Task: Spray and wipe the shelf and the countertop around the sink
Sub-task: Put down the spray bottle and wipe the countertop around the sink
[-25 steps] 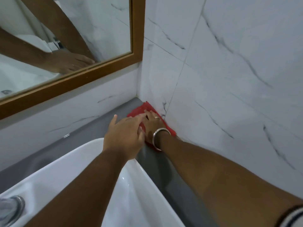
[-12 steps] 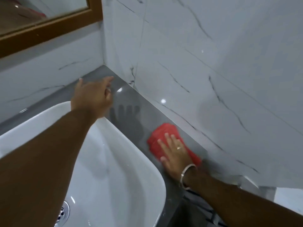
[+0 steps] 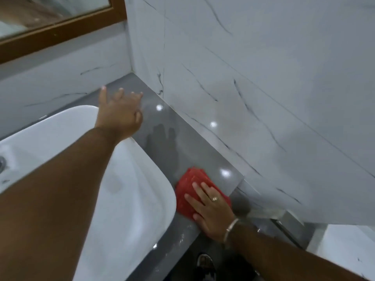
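Note:
A red cloth [image 3: 188, 187] lies flat on the glossy grey countertop [image 3: 162, 126], near its front edge, right of the white sink [image 3: 125, 189]. My right hand [image 3: 211, 207], with a ring and a bangle, presses flat on the cloth and covers its near half. My left hand [image 3: 119, 112] hovers with fingers spread over the sink's far right corner and holds nothing. No spray bottle is in view.
White marble-look wall tiles [image 3: 253, 88] rise along the right side and back of the counter. A wood-framed mirror [image 3: 60, 31] hangs at top left. The sink drain [image 3: 1, 165] shows at the left edge. Below the counter edge a foot [image 3: 205, 262] is on the floor.
My right hand has dragged the red cloth from the back corner along the counter to its front edge. My left hand stayed over the sink corner and spread its fingers.

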